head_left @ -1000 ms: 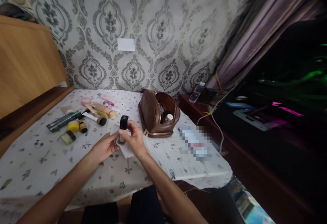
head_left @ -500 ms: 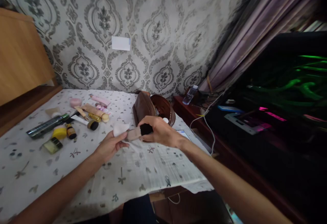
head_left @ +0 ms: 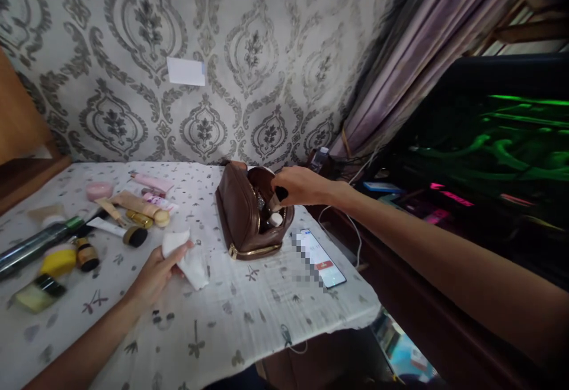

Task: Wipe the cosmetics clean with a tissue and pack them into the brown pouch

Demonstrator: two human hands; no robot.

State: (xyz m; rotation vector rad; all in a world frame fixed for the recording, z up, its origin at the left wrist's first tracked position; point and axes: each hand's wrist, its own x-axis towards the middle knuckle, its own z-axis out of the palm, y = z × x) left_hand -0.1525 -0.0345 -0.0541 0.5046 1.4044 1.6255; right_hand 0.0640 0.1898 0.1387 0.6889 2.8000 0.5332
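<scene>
Since half a second ago: right hand (head_left: 299, 185) gone from in front of the brown pouch (head_left: 242, 215) to its open mouth, carrying along the small bottle (head_left: 276, 199) with the black cap; bottle no longer shared between both hands, no longer beside the white tissue (head_left: 186, 259). Now tipped down into the pouch opening, black cap uppermost under the right fingers (head_left: 281, 192), pale body mostly hidden behind the pouch rim. Right fingers clenched around the cap end of the bottle. Left hand (head_left: 155, 274) drawn back and lower, resting near the table (head_left: 249, 319), fingers pinched on the crumpled white tissue, thumb on top. View swung to the left-hand clutter's right as well, so everything sits further left than before. Pouch upright on the patterned cloth, zip open, gold zip line along its lower edge, a round white-capped item (head_left: 276, 219) showing inside just below the bottle. Phone (head_left: 322, 258) flat on the cloth just right of the pouch, screen partly blurred. Further left, well apart from both hands, a scatter of cosmetics: a pink jar (head_left: 98, 190), a beige tube (head_left: 140, 206), a pink tube (head_left: 151, 182), a dark round-capped tube (head_left: 120, 231), a small brown bottle (head_left: 87, 254), a yellow pot (head_left: 58, 260), a long dark green tube (head_left: 38, 246). Patterned wallpaper behind, purple curtain (head_left: 400, 70) to the right.
</scene>
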